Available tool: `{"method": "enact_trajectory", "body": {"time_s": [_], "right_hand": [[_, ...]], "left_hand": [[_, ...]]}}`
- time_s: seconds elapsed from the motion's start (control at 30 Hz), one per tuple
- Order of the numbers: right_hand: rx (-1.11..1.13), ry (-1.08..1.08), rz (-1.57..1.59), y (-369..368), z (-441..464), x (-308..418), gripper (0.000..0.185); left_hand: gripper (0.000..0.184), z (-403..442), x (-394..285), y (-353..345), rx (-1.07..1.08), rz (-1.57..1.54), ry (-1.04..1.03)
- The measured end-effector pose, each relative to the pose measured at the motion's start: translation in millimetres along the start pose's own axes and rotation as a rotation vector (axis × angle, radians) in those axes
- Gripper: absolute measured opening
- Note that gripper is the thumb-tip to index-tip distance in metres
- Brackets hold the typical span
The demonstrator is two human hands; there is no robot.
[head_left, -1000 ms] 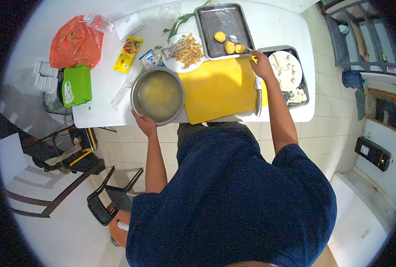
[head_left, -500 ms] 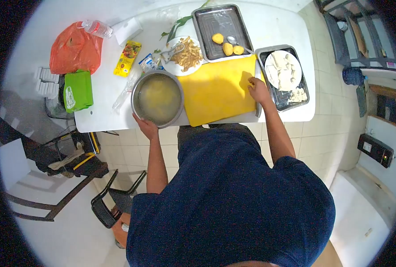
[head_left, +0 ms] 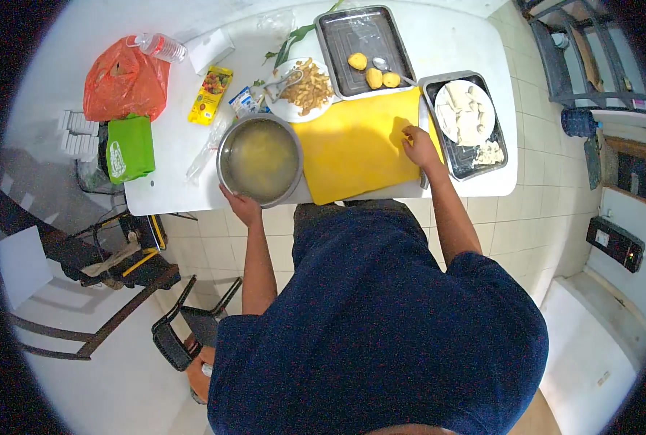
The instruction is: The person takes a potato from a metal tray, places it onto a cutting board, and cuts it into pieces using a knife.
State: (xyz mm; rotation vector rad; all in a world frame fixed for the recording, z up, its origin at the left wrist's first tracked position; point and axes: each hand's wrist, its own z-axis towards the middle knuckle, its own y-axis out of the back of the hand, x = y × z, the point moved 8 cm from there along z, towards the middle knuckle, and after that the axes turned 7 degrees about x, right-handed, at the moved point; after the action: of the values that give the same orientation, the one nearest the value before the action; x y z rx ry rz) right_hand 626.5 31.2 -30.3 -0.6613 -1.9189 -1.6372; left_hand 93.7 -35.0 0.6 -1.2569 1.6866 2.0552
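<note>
My left hand point(head_left: 245, 207) grips the near rim of a metal bowl point(head_left: 260, 159), which holds cloudy liquid with something yellowish in it. Over the right part of the yellow cutting board point(head_left: 359, 152) is my right hand point(head_left: 419, 147), its fingers curled; whether anything is between them is hidden. A knife point(head_left: 424, 119) lies along the board's right edge, partly covered by that hand. Behind the board, a dark tray point(head_left: 363, 36) holds a few yellow potato-like pieces point(head_left: 374, 77) and a spoon point(head_left: 380, 64). Brown strips point(head_left: 308, 90) and tongs lie on a white plate point(head_left: 279, 109).
On the right, another dark tray point(head_left: 450, 156) holds a plate of pale pieces point(head_left: 466, 112). To the left are a yellow packet point(head_left: 210, 94), a red bag point(head_left: 123, 83), a bottle point(head_left: 161, 48) and a green bag point(head_left: 129, 148). Another person's hand point(head_left: 198, 370) shows near a chair point(head_left: 174, 341).
My right hand has let go of the spoon at the tray and moved down over the board's right part. My left hand still grips the bowl.
</note>
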Motion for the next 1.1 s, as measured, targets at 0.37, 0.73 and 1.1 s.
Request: {"method": "enact_trajectory", "body": {"time_s": [0.37,0.73,1.1], "right_hand": [[0.002,-0.01,-0.019,-5.9,2.2,4.9,0.022],[0.033,-0.018,-0.053,-1.1,16.5,3.9,0.025],[-0.182,0.2,-0.133,7.4,118.0,72.8,0.057]], "left_hand": [[0.051,-1.2,-5.5,1.9,-0.028,0.07,-0.009],[0.051,-1.4,1.3,1.0,-0.072,0.043,-0.068],[0.051,0.5,2.2,-0.4,0.0,0.024,0.085]]}}
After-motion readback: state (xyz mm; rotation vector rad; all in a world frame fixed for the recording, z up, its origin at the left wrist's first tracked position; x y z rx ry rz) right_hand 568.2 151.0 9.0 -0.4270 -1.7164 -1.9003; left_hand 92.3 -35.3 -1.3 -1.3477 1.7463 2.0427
